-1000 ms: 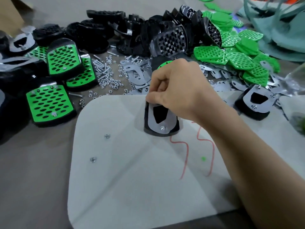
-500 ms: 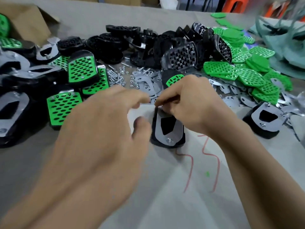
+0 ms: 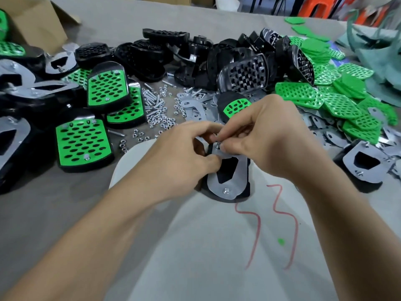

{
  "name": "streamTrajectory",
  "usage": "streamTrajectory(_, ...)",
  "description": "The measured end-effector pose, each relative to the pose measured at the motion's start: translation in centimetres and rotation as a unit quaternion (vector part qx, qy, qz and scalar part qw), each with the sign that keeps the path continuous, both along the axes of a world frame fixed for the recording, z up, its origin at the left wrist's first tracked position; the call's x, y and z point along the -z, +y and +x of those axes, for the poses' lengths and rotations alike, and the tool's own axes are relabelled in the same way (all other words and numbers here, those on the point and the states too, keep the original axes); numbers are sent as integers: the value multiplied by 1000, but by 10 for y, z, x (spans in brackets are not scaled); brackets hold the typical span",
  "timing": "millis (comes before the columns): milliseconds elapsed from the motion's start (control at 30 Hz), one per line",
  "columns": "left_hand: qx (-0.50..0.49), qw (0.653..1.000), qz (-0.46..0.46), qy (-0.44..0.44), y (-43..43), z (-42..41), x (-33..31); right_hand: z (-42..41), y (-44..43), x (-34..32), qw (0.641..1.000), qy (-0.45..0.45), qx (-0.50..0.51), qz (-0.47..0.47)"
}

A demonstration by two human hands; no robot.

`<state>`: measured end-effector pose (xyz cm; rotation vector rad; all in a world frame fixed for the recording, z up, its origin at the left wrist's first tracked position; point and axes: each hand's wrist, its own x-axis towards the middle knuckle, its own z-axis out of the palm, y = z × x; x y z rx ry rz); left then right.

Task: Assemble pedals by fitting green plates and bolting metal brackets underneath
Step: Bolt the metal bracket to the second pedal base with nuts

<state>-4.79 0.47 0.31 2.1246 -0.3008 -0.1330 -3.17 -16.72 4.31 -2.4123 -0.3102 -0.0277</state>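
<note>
Pedal (image 3: 224, 173) lies metal bracket (image 3: 239, 170) up on the white board (image 3: 217, 246); your left hand (image 3: 180, 153) grips its upper edge, and your right hand (image 3: 267, 140) pinches, it seems, the top bolt (image 3: 217, 144).

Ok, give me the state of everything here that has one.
Pedal, upside down on the white board.
Metal bracket, laid on pedal, near nut on.
Far bolt, sticking up, pinched by right hand.
Left hand, holding pedal's far end.
Finished pedals, left, green plates fitted, face up.
Cardboard box, open.
</note>
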Motion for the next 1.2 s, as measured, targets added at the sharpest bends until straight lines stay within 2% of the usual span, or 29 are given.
streamTrajectory(167,21,998,6,53,7,9,0,3,-2,5,1000,-6,-6,24)
streamTrajectory(367,16,998,-18,50,5,11,-4,3,-2,5,998,-1,-39,48)
streamTrajectory(833,10,999,-12,52,3,11,-5,1,2,1,1000,-5,3,-4)
streamTrajectory(1067,-2,999,-7,53,1,12,-4,3,9,0,992,-63,-22,-108)
streamTrajectory(1200,-1,998,-15,57,1,12,-3,2,3,3,994,-63,-24,-90)
